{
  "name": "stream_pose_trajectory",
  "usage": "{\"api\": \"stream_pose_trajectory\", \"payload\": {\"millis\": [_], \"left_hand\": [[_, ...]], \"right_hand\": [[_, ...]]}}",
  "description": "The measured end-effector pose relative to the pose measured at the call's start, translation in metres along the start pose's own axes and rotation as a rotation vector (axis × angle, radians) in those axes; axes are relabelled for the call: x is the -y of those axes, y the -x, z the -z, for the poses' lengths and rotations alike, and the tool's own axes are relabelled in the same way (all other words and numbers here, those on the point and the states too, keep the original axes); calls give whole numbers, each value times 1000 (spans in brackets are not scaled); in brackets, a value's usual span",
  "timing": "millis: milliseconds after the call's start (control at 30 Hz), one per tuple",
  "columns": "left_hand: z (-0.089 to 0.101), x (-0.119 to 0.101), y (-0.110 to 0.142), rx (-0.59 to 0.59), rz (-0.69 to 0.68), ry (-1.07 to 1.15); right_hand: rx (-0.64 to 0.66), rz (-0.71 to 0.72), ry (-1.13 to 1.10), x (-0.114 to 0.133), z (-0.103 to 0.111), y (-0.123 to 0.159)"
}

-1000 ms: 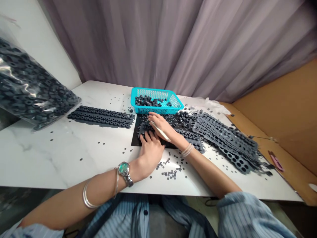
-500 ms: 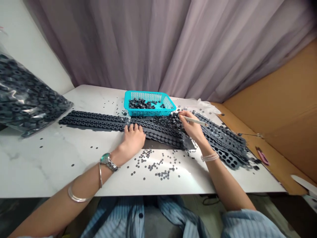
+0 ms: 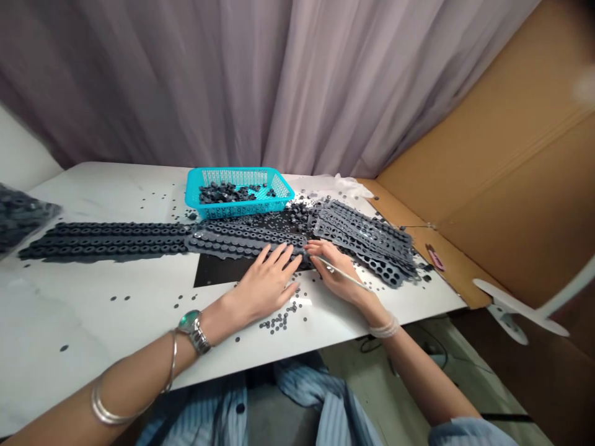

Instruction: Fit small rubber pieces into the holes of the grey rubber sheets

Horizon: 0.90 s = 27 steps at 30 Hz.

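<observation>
My left hand [image 3: 267, 282] lies flat with fingers stretched out on the near end of a dark rubber strip of ring-shaped parts [image 3: 242, 240], over a black mat [image 3: 218, 271]. My right hand [image 3: 332, 271] is closed round a thin white stick [image 3: 341, 274] and its fingertips touch the strip's right end. A turquoise basket [image 3: 274, 186] holding loose black rings stands just behind the strip. Another long strip [image 3: 106, 240] stretches to the left.
A heap of punched-out grey rubber sheets [image 3: 367, 241] lies to the right. Small black discs [image 3: 279, 321] are scattered over the white table [image 3: 93, 297]. A bag of black rings [image 3: 18, 214] sits far left. Brown cardboard [image 3: 502, 173] and a small pink tool [image 3: 434, 257] are right.
The view has swung right. My left hand moved right along the strip and spread flat. My right hand came back from the sheet heap to the strip's right end, still holding the stick.
</observation>
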<state>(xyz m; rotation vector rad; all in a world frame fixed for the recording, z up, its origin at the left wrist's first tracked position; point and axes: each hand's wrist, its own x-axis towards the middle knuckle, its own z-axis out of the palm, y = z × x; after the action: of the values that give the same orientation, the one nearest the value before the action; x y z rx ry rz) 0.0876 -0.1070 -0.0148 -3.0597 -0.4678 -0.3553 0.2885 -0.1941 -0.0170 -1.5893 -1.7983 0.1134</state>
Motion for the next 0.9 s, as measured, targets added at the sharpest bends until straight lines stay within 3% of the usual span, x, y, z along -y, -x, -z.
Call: {"api": "stream_pose_trajectory", "payload": {"millis": [167, 467, 667, 900], "left_hand": [[-11, 1, -4, 53, -20, 32], [-13, 1, -2, 49, -14, 44], [-14, -1, -1, 21, -2, 80], [-12, -1, -3, 39, 1, 103]], "right_hand": [[65, 21, 65, 0, -3, 4], [72, 26, 133, -12, -14, 5], [16, 75, 187, -32, -25, 2], [-128, 29, 229, -22, -33, 1]]}}
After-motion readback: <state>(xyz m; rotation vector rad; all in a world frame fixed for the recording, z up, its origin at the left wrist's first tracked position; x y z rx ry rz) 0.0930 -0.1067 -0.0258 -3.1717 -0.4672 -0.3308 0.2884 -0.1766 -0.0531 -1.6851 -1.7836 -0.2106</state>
